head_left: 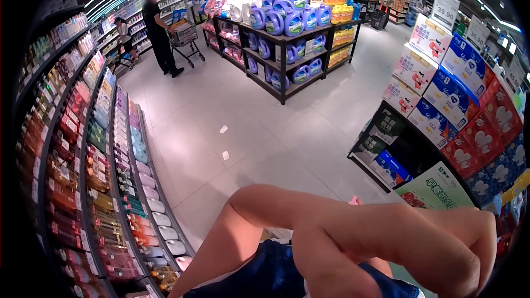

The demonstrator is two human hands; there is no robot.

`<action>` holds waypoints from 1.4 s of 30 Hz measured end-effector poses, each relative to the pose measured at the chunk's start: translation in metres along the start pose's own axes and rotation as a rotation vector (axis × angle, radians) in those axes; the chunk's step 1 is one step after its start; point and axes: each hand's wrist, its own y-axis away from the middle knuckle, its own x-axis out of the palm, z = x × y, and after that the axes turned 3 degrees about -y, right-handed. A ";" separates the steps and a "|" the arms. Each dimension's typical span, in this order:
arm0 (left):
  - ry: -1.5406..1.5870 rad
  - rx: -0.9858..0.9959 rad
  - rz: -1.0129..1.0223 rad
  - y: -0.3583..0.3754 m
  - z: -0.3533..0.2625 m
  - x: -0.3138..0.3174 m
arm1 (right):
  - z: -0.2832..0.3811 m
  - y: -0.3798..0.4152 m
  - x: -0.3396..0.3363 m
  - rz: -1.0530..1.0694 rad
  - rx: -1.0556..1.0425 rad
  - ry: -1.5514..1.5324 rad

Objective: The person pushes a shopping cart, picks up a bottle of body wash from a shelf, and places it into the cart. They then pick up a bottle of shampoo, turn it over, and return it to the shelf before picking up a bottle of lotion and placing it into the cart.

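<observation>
Very close to the camera, my left hand (353,232) fills the lower right. Its arm rises from the bottom left and bends sharply. The fingers reach right and the thumb hangs down apart from them, with nothing visible between. Below lies shiny dark blue clothing (276,267). Bits of skin (383,266) show behind the thumb; they may belong to my right hand, whose fingers are hidden. A small pink thing (354,200) peeks out above the left hand, too small to name.
Shelves of bottles (99,171) curve along the left. Ahead stands a black rack (282,60) of purple detergent jugs (287,14). Stacked cartons (452,88) rise on the right. A person (157,33) stands by a shopping cart (185,36). White scraps (225,155) lie on the floor.
</observation>
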 end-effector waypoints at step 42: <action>-1.557 -0.247 -1.418 0.289 -0.507 -0.237 | 0.321 -0.435 0.424 0.827 -0.657 -0.215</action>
